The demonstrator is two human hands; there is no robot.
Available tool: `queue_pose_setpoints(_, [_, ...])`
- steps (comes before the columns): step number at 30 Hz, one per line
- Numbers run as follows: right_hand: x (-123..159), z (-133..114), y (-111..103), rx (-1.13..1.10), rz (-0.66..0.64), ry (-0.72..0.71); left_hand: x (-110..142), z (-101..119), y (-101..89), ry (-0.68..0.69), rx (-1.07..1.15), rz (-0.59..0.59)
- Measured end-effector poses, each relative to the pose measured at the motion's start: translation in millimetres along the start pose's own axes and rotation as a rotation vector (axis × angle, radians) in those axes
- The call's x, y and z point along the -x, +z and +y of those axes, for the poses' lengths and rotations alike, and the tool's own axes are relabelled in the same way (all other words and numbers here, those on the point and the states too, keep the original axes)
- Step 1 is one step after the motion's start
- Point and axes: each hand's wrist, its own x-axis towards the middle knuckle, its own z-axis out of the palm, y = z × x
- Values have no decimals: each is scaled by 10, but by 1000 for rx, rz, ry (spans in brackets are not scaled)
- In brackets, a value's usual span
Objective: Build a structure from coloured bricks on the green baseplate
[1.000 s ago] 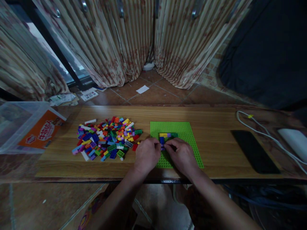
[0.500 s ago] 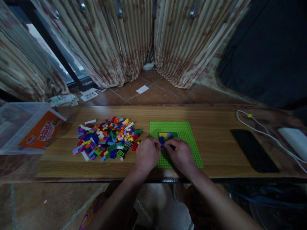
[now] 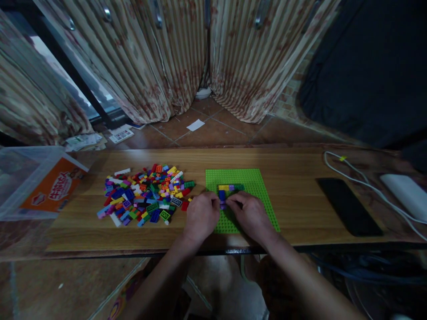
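Observation:
A green baseplate (image 3: 263, 195) lies on the table, bearing a row of a yellow brick (image 3: 223, 187), a light purple brick (image 3: 231, 187) and a dark green brick (image 3: 239, 187). Below the row's left end, a blue brick (image 3: 222, 195) runs toward me. At its near end sits a small purple brick (image 3: 223, 206), pinched between my hands. My left hand (image 3: 202, 217) is closed, thumb and forefinger at the brick's left side. My right hand (image 3: 251, 216) grips it from the right with fingertips pressed together. Fingers partly cover the purple brick.
A heap of loose mixed bricks (image 3: 143, 195) spreads left of the baseplate. A clear plastic box (image 3: 30, 155) with an orange label stands at the far left. On the right are a black phone (image 3: 348, 206), a white cable (image 3: 367, 180) and a white power bank-like block (image 3: 405, 195).
The view has shifted slightly, moving the scene a little left. Both hands stay at the same spot on the baseplate, and more of the purple brick shows between the fingertips.

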Motion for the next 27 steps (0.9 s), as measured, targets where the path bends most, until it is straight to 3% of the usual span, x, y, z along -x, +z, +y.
queue_pose_setpoints(7, [76,42,-62,-167,-20,-80,-14,-40,-26,10,70,-20])
queue_pose_setpoints(19, [89,15,46,63,-55,-224,-31,-85,6,39,110,-9])
queue_pose_setpoints(27, [216,-168,-25,-77,-217,-384,-16,-114,-40,49,192,36])
